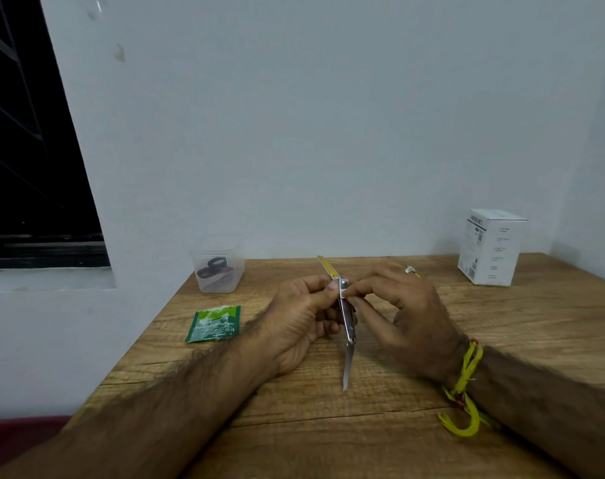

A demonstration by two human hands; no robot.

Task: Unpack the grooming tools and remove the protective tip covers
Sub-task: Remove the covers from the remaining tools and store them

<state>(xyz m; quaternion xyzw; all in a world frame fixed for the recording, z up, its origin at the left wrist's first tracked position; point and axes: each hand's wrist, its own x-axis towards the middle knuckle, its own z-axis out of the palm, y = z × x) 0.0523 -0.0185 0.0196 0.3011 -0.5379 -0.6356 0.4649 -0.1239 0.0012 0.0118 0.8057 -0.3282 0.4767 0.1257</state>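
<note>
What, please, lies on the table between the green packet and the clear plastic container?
Nothing: in the head view, only bare wooden table shows between the green packet and the clear plastic container.

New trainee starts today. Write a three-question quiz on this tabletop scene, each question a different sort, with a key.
1. True or false: both hands hold the metal grooming tool above the wooden table.
2. Which lies nearest the left hand? A) white box B) green sachet C) clear plastic container
3. Fill in: the right hand has yellow ____ tied at its wrist.

Key: 1 true; 2 B; 3 thread.
</note>
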